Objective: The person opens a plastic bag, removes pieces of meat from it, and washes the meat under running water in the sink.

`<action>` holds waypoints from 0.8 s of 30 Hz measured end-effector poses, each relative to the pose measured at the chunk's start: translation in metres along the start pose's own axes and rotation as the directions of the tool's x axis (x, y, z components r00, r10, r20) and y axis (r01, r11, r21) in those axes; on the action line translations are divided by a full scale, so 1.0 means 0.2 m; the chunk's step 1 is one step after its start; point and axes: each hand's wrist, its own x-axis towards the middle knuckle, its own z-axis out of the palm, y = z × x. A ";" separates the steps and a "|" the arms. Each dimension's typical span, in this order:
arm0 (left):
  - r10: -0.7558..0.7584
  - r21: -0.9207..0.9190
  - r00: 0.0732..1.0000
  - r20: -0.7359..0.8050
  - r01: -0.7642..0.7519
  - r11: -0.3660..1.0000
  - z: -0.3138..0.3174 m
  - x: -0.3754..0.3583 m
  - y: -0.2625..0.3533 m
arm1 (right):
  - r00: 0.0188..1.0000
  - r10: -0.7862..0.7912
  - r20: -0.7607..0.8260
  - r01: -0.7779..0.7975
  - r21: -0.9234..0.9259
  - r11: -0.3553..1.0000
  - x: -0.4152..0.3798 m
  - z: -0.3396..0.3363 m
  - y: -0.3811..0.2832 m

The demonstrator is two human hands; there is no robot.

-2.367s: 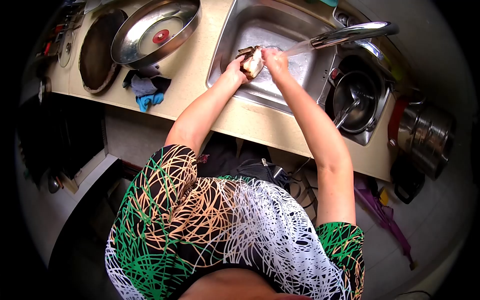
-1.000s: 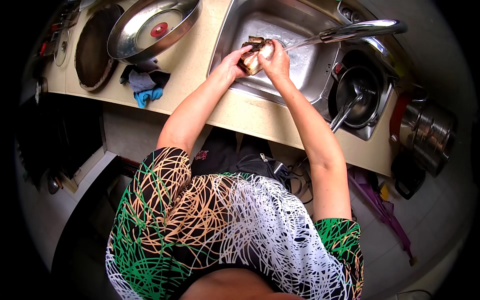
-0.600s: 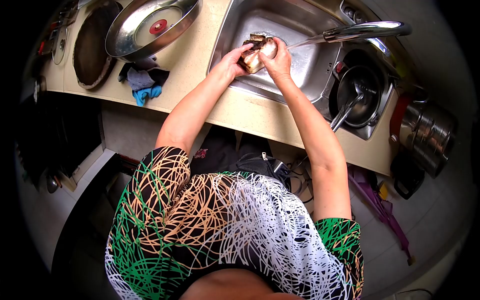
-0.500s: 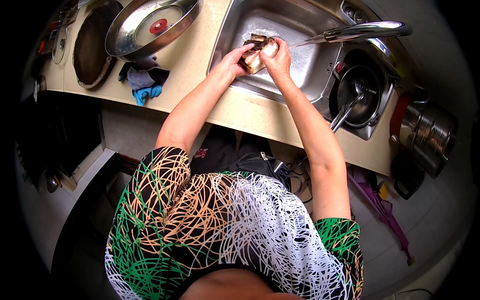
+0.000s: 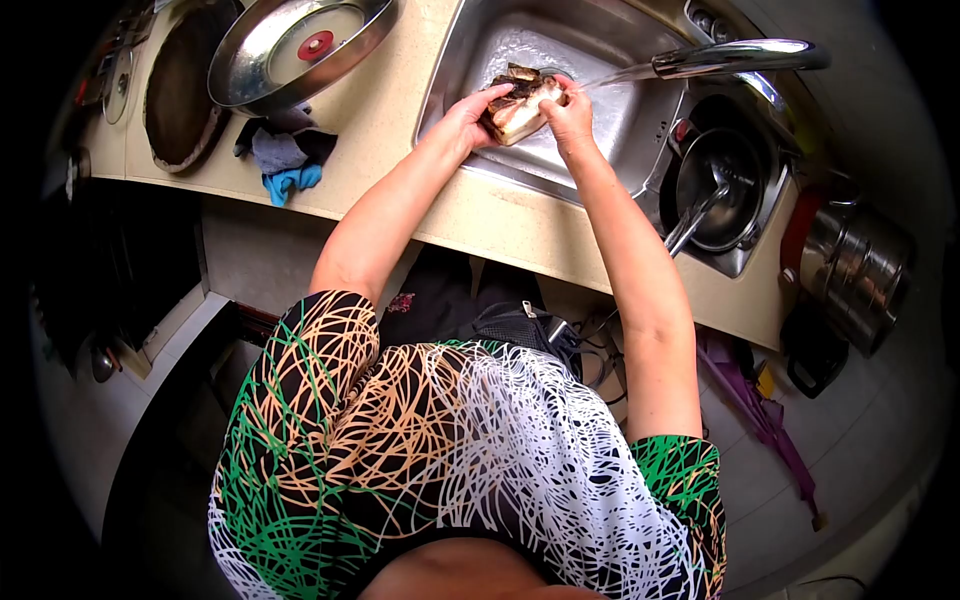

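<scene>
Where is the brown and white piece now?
In the head view, the brown and white piece is at upper centre, left of the faucet, over the sink, held between the left hand and right hand.

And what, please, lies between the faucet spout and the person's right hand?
In the head view, a stream of water lies between the faucet spout and the right hand.

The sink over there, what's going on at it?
A person is holding a pale, brown-edged piece, possibly food, over the sink. The left hand grips one side; the right hand is on the other. Water runs from the faucet towards the right hand. A large steel pan sits on the counter.
</scene>
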 end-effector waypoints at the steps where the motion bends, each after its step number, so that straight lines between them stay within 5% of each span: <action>1: 0.000 0.000 1.000 0.000 0.000 1.000 0.00 0.00 0.00 | 0.999 0.031 0.028 -0.032 0.066 0.997 0.00 0.00 -0.01; 18: -0.015 0.030 0.999 -0.043 0.016 0.999 0.02 -0.02 -0.03 | 0.998 0.008 0.065 0.001 -0.132 0.991 0.02 0.01 0.05; 24: -0.070 -0.047 0.997 -0.026 0.069 0.996 -0.01 -0.01 0.00 | 0.939 0.267 0.217 -0.335 0.399 0.854 -0.02 -0.07 -0.08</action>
